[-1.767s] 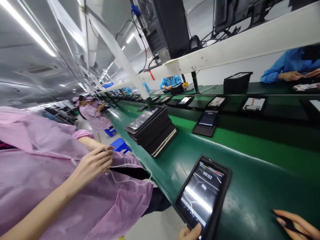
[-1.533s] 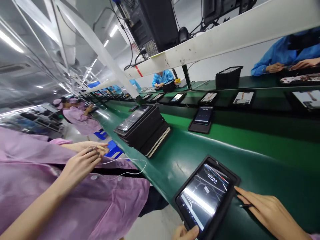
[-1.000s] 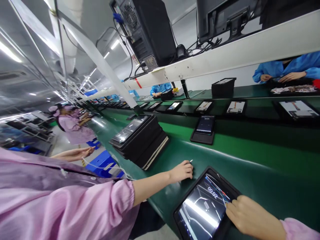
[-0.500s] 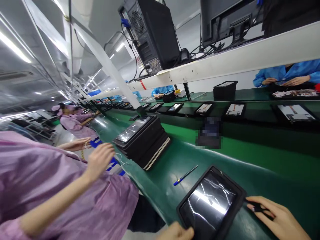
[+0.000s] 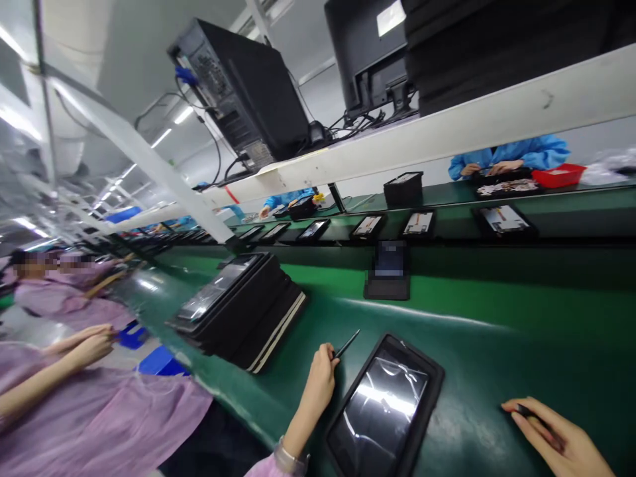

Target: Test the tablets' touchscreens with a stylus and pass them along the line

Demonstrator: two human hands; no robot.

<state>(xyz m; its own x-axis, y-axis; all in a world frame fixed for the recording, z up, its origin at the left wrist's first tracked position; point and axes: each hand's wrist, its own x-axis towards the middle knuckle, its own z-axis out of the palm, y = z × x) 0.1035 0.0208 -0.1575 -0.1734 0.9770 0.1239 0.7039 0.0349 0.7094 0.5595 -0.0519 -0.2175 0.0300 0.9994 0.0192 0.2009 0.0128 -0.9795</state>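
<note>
At lower centre, the left hand [image 5: 319, 383] pinches a pen [image 5: 348, 342] beside a tablet [image 5: 375, 421] lying face-up, seemingly for viewing, while at lower right the right hand [image 5: 561, 434] grips a dark tool [image 5: 523, 410].

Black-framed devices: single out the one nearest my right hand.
The front device with a dark, glare-streaked screen, lying between your left hand and right hand; the other devices all lie farther back.

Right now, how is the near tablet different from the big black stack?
The tablet is thin, but the stack is many layers tall. The stack shows pale stripes on its side; the tablet shows none. The tablet lies between the left hand and right hand; the stack lies farther left. Both have shiny tops and black edges.
</note>
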